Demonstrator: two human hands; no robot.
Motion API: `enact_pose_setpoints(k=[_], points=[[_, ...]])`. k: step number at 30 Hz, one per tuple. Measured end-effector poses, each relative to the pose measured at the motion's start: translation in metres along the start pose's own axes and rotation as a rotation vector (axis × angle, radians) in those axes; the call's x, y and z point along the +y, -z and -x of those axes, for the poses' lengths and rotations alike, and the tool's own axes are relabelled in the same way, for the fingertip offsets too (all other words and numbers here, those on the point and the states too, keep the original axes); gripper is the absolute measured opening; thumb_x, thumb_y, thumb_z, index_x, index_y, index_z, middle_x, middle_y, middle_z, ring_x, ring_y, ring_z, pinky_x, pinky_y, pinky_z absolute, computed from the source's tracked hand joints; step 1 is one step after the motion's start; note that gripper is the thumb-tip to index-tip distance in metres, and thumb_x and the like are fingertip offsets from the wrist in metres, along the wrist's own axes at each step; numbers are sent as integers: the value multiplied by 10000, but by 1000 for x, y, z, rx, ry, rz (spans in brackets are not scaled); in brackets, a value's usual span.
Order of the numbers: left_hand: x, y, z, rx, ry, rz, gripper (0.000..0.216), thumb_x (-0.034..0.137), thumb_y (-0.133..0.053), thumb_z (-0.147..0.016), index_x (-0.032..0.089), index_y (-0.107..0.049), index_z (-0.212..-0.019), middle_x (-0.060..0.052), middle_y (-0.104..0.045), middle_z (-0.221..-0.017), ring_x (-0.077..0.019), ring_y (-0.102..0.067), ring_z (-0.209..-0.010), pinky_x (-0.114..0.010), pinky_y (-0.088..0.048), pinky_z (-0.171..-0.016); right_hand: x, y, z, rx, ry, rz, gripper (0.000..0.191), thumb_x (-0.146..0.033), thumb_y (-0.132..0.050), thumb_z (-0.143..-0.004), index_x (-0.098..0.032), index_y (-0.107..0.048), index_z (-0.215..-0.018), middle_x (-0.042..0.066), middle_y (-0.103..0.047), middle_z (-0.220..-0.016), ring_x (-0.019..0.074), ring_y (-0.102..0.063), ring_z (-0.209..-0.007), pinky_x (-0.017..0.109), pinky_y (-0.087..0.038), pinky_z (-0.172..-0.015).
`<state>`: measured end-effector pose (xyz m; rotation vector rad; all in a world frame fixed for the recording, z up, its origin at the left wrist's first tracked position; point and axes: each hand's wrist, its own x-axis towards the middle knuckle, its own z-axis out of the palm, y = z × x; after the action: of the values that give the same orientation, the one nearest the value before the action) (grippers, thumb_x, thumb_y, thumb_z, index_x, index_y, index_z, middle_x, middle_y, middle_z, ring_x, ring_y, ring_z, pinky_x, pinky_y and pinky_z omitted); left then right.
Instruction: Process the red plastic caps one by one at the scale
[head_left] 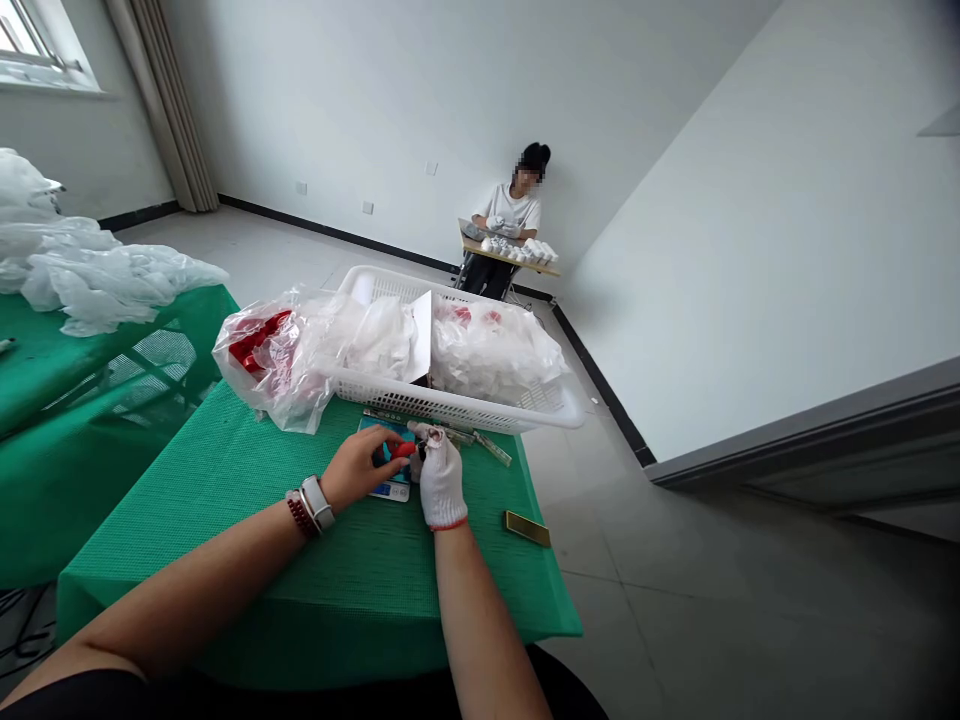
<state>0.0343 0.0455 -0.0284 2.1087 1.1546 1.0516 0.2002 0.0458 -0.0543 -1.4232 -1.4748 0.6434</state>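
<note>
My bare left hand (363, 466), with a watch and a red bead bracelet on the wrist, pinches a small red piece (405, 449) over a small blue scale (387, 470) on the green table (300, 560). My right hand (440, 478) wears a white knit glove and is closed on a small dark object that meets the red piece; I cannot make out what it is. Both hands work just in front of a white plastic basket (457, 405).
The basket holds clear plastic bags with red parts (491, 350); another bag with red parts (270, 350) lies at its left. Metal strips (487, 445) lie beside the basket, a brass bar (527, 528) near the table's right edge. A second green table with plastic sheeting (90, 270) stands left. A person sits at a far desk (510, 255).
</note>
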Motion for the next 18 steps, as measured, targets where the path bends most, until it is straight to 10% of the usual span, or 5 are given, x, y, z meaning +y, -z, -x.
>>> enact_pose_setpoints(k=[9, 18], points=[[-2, 0, -2, 22, -45, 64, 243, 254, -458, -956, 186, -622, -1121, -76, -672, -1023, -192, -621, -935, -328, -499, -829, -1, -6, 3, 17, -4, -29, 309, -359, -551, -939, -160, -591, -1172, 74, -608, -1168, 208, -619, -995, 389, -536, -845], [-1, 1, -1, -5, -16, 33, 205, 301, -579, -899, 192, -646, -1059, -48, -654, -943, -139, -567, -711, -262, -473, -648, -5, 3, 3, 34, 55, -56, 457, -394, -327, -971, -151, -705, -1052, 98, -717, -983, 190, -644, -830, 271, -491, -736]])
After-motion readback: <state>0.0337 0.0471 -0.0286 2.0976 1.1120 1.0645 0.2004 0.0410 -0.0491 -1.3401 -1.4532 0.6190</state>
